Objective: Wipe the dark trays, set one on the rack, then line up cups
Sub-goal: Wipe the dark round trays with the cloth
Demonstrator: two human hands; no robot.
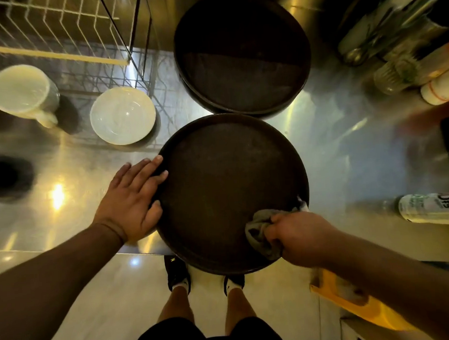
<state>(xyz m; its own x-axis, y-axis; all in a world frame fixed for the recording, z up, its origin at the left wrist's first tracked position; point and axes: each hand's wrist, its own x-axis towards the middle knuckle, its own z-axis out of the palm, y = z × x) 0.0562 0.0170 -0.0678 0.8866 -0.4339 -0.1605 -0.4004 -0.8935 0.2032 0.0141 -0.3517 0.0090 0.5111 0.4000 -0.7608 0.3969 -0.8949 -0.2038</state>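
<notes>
Wiping from the head view: right hand (pixel 297 240) bunched tight around a grey cloth (pixel 260 233), pressing it on the near dark tray (pixel 219 185) that overhangs the desk (pixel 347 142) edge. Left hand (pixel 131 198) spread flat, pinning the rim. Probably rigid, light, slick on steel; best gripped at opposite rims. More trays (pixel 242 78) stacked behind.

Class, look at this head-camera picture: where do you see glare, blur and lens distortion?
Head view: bright glare spots on the steel counter left of the left hand; right-edge bottles smeared by blur; wide-angle bending curves the wire rack; the near dark tray stays fairly sharp.
</notes>
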